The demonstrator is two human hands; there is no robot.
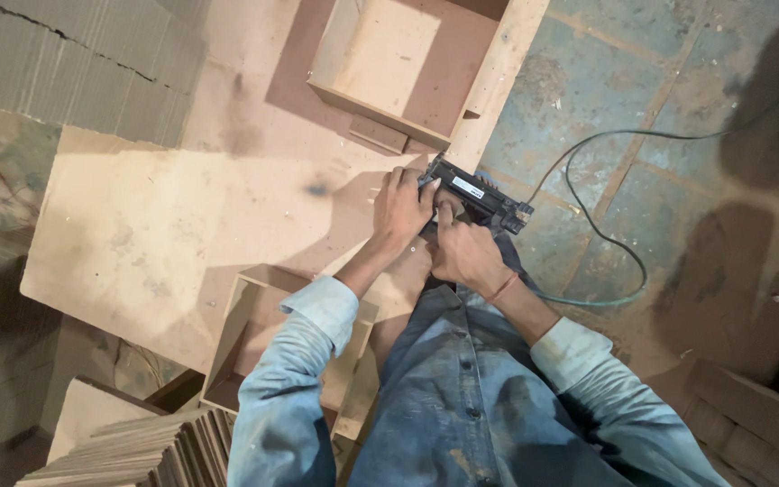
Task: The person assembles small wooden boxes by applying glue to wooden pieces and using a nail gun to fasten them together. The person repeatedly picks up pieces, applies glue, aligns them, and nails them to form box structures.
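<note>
A black nail gun (pixel 480 197) lies at the edge of a large light board (pixel 164 234), with a green hose (pixel 597 225) running off to the right. My left hand (pixel 400 209) rests on the gun's front end and the board. My right hand (pixel 463 252) grips the gun's body from below. An open wooden box frame (pixel 254 316) sits under my left forearm. Another shallow wooden box (pixel 407 63) stands on the board beyond the gun.
A stack of thin boards (pixel 137 451) lies at the bottom left. Ribbed sheets (pixel 74 63) fill the top left. Tiled floor (pixel 678 180) spreads to the right, with wood pieces (pixel 750 406) at the bottom right.
</note>
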